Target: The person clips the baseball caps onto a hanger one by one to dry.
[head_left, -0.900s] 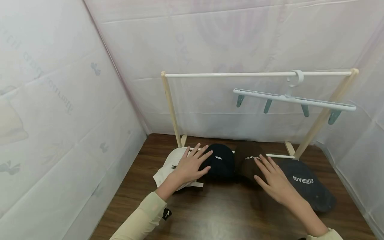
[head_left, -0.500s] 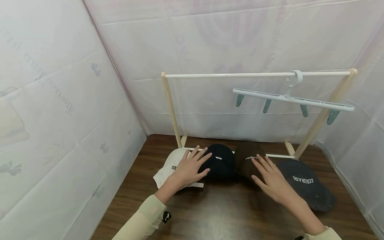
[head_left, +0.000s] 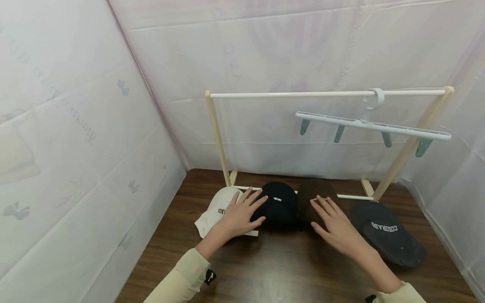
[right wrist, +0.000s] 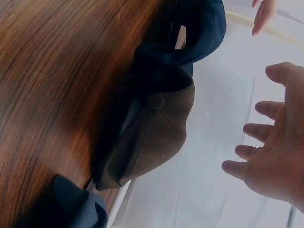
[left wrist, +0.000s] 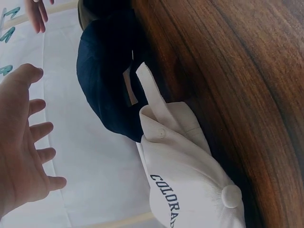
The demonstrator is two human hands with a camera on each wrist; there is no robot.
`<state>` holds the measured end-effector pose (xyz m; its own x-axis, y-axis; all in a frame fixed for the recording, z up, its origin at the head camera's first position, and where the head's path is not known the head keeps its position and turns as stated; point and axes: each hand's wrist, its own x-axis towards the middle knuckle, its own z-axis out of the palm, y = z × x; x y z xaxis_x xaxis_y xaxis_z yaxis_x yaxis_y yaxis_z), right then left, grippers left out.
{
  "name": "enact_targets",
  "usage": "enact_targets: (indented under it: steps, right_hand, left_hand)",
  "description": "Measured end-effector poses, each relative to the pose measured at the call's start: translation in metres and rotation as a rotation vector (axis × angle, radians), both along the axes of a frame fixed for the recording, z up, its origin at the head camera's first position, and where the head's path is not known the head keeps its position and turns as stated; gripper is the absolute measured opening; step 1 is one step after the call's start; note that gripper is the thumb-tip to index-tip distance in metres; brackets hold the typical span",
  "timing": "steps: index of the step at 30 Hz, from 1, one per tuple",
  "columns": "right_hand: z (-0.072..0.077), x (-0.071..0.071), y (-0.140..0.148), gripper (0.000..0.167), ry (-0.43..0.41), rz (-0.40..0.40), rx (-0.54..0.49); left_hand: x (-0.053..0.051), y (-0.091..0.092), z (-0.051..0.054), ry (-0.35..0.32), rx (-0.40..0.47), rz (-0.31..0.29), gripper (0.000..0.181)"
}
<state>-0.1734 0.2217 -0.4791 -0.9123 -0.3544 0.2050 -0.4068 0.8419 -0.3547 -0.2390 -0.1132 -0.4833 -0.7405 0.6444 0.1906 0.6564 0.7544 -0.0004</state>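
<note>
My left hand (head_left: 238, 215) hovers with fingers spread, in front of a white baseball cap (head_left: 213, 210) and a navy baseball cap (head_left: 283, 210). The left wrist view shows a gap between that hand and the white cap (left wrist: 183, 166). Over on the right, my right hand (head_left: 338, 229) is held up with straight fingers, hiding part of a brown baseball cap (head_left: 312, 189). It too stays apart from the brown cap (right wrist: 161, 128) in the right wrist view. A dark grey cap (head_left: 384, 235) lettered COLORADO lies to its right. Neither hand holds anything.
Behind the caps stands a rack with wooden side posts (head_left: 217, 139) and a white top rail (head_left: 284, 95). From its right part hangs a pale hanger (head_left: 363, 123) with several teal clips. White fabric walls (head_left: 75, 147) border the wooden table (head_left: 273, 269).
My right hand has drifted a little to the left, across the brown cap. The left hand has dropped very slightly. The caps and hanger stay in place.
</note>
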Motion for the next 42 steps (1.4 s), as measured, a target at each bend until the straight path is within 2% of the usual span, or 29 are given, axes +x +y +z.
enact_targets:
  steps: [8,13,19,27,35,42]
  right_hand:
    - [-0.003,-0.006,-0.012,0.069,0.009,0.022,0.017]
    - [-0.006,-0.008,-0.019,0.071,0.039,0.04,0.004]
    - [-0.012,-0.013,-0.028,0.071,0.034,0.062,-0.007]
    - [-0.021,-0.019,-0.041,0.072,0.044,0.076,-0.019]
    - [-0.031,-0.025,-0.056,0.072,0.091,0.11,-0.013]
    - [-0.043,-0.031,-0.066,0.075,0.084,0.142,-0.006]
  left_hand:
    - [0.001,0.0,-0.004,-0.022,-0.027,0.022,0.068]
    - [0.002,-0.001,-0.008,-0.014,-0.028,0.009,0.071]
    - [-0.001,-0.004,-0.013,-0.005,-0.018,-0.003,0.076]
    - [0.0,-0.007,-0.02,-0.028,0.008,-0.027,0.078]
    - [0.0,-0.006,-0.029,-0.018,0.015,-0.028,0.079]
    - [0.001,-0.004,-0.04,-0.04,0.041,-0.021,0.079]
